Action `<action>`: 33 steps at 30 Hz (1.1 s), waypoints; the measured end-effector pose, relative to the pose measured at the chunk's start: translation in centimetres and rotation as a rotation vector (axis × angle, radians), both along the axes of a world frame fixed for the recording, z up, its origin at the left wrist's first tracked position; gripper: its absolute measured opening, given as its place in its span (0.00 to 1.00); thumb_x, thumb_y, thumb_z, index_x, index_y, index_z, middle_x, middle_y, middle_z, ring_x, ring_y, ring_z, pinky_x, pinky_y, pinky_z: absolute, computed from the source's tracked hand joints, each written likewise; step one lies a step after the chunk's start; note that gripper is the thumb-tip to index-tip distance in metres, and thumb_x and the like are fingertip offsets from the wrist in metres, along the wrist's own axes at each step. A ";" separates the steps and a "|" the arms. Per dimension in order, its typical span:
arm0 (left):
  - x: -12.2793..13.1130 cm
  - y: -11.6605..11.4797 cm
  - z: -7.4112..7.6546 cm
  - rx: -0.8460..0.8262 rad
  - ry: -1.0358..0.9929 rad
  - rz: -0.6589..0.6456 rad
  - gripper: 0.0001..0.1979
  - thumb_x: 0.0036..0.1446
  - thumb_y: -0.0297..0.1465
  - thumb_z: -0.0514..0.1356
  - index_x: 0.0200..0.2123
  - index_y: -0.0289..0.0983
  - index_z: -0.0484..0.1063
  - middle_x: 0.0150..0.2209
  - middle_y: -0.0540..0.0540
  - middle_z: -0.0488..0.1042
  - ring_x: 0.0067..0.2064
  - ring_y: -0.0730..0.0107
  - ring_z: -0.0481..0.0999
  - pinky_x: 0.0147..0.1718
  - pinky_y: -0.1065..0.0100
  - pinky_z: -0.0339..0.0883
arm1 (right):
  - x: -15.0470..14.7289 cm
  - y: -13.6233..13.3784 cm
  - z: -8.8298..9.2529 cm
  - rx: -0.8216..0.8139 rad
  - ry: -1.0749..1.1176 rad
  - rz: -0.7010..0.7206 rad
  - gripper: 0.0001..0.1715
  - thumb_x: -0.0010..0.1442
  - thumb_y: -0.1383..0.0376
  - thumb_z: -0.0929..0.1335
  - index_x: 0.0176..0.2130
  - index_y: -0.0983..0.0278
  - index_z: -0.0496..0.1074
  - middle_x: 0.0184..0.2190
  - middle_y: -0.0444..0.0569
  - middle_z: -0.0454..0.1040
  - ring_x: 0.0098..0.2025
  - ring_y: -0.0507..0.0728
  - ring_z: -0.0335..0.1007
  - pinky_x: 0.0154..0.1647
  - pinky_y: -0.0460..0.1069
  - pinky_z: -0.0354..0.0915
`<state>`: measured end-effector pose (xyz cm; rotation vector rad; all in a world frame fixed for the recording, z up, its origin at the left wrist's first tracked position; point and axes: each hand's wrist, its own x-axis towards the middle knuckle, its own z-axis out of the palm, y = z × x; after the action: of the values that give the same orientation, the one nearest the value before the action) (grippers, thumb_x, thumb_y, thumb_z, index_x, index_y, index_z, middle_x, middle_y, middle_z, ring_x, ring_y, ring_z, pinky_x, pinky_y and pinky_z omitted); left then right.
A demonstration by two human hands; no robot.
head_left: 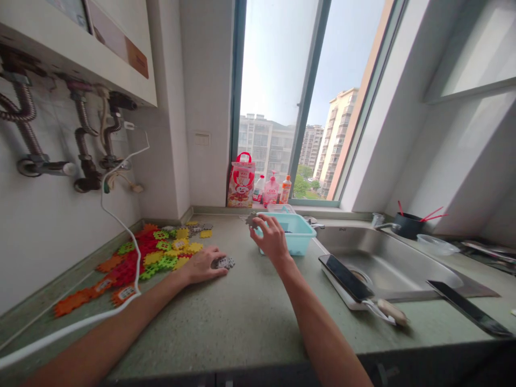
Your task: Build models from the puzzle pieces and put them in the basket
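My right hand (pixel 271 236) is raised at the left end of a light blue plastic basin (pixel 304 236). Its thumb and fingers pinch a dark grey notched building piece (pixel 251 219). On the countertop, my left hand (pixel 201 265) has its fingers and thumb around light grey building pieces (pixel 224 262) with a window-like grid; how many is unclear. Left of that hand spreads a pile of notched plastic pieces, among them red pieces (pixel 126 264), green pieces (pixel 155 265), yellow pieces (pixel 182 233) and orange pieces (pixel 76 302). More grey pieces (pixel 197 230) lie behind them. The basin's contents are mostly hidden.
A white cable (pixel 135 242) hangs across the pile. To the right are a steel sink (pixel 387 258), a phone on a white holder (pixel 346 277) and a dark flat device (pixel 467 306). Bottles (pixel 271 189) and a red-white bag (pixel 241 184) stand by the window.
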<state>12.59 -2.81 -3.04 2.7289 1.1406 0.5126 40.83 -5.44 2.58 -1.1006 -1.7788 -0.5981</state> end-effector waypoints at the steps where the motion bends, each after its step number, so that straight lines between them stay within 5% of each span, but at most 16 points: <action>1: 0.0 0.0 -0.1 0.004 -0.003 0.001 0.30 0.61 0.53 0.64 0.59 0.43 0.76 0.52 0.41 0.76 0.54 0.53 0.76 0.56 0.60 0.67 | 1.4 0.0 0.6 0.014 0.006 -0.098 0.14 0.68 0.61 0.69 0.51 0.60 0.78 0.54 0.54 0.78 0.54 0.63 0.70 0.58 0.56 0.63; 7: -0.1 0.2 -0.5 0.052 -0.020 -0.064 0.25 0.62 0.50 0.65 0.55 0.42 0.75 0.51 0.42 0.77 0.54 0.54 0.75 0.56 0.58 0.66 | 8.2 0.0 1.1 -0.086 0.057 -0.592 0.17 0.69 0.55 0.68 0.50 0.62 0.77 0.46 0.59 0.80 0.49 0.67 0.68 0.51 0.58 0.58; 10: -0.1 0.1 -0.4 0.077 -0.018 -0.092 0.21 0.64 0.50 0.63 0.52 0.43 0.76 0.50 0.43 0.77 0.53 0.54 0.75 0.54 0.59 0.66 | 9.2 -0.1 0.7 -0.166 0.090 -0.698 0.19 0.68 0.52 0.68 0.47 0.63 0.79 0.42 0.61 0.79 0.48 0.68 0.68 0.50 0.59 0.57; 12: -0.1 -0.1 -0.4 0.092 -0.013 -0.106 0.22 0.64 0.51 0.63 0.53 0.44 0.76 0.50 0.43 0.77 0.53 0.54 0.75 0.54 0.58 0.66 | 9.0 0.0 0.8 -0.163 0.079 -0.699 0.21 0.68 0.51 0.68 0.48 0.64 0.80 0.49 0.65 0.78 0.52 0.70 0.67 0.51 0.62 0.59; 14: -0.1 -0.3 -0.4 0.106 -0.004 -0.120 0.23 0.63 0.52 0.64 0.54 0.45 0.76 0.50 0.44 0.77 0.53 0.54 0.75 0.54 0.58 0.66 | 7.7 0.0 1.1 -0.099 0.045 -0.612 0.21 0.69 0.52 0.68 0.50 0.63 0.79 0.57 0.65 0.74 0.58 0.72 0.65 0.54 0.64 0.60; 17: 0.0 -0.5 -0.2 0.139 0.027 -0.157 0.27 0.62 0.53 0.64 0.59 0.48 0.74 0.51 0.45 0.77 0.53 0.54 0.75 0.55 0.57 0.65 | 3.9 -0.2 0.9 -0.017 -0.038 -0.300 0.16 0.71 0.59 0.66 0.52 0.61 0.78 0.61 0.58 0.73 0.62 0.68 0.65 0.60 0.62 0.62; 21: -0.8 0.1 1.1 0.248 0.053 -0.122 0.23 0.68 0.46 0.57 0.62 0.47 0.72 0.53 0.43 0.77 0.55 0.53 0.73 0.57 0.52 0.62 | -2.1 -0.6 -1.8 -0.218 -0.240 0.194 0.17 0.70 0.61 0.67 0.57 0.57 0.76 0.61 0.53 0.74 0.59 0.62 0.70 0.61 0.58 0.66; 27: -6.5 4.2 2.7 0.286 0.011 0.433 0.19 0.67 0.33 0.54 0.57 0.42 0.76 0.56 0.36 0.76 0.59 0.44 0.68 0.61 0.45 0.55 | -5.1 -0.4 -6.1 -0.646 -0.308 0.457 0.24 0.64 0.61 0.72 0.59 0.57 0.74 0.59 0.53 0.76 0.61 0.63 0.71 0.64 0.59 0.66; 33: -12.0 7.2 0.6 0.230 0.052 0.707 0.21 0.69 0.33 0.52 0.61 0.43 0.74 0.62 0.36 0.73 0.63 0.43 0.66 0.61 0.44 0.53 | -5.2 0.0 -6.1 -0.712 -0.254 0.507 0.21 0.63 0.63 0.73 0.55 0.56 0.78 0.52 0.50 0.81 0.55 0.62 0.76 0.60 0.56 0.69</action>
<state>0.56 4.36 -2.45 2.4472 2.1875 0.6822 35.63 -5.42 -3.56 -0.9752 -2.4732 0.2447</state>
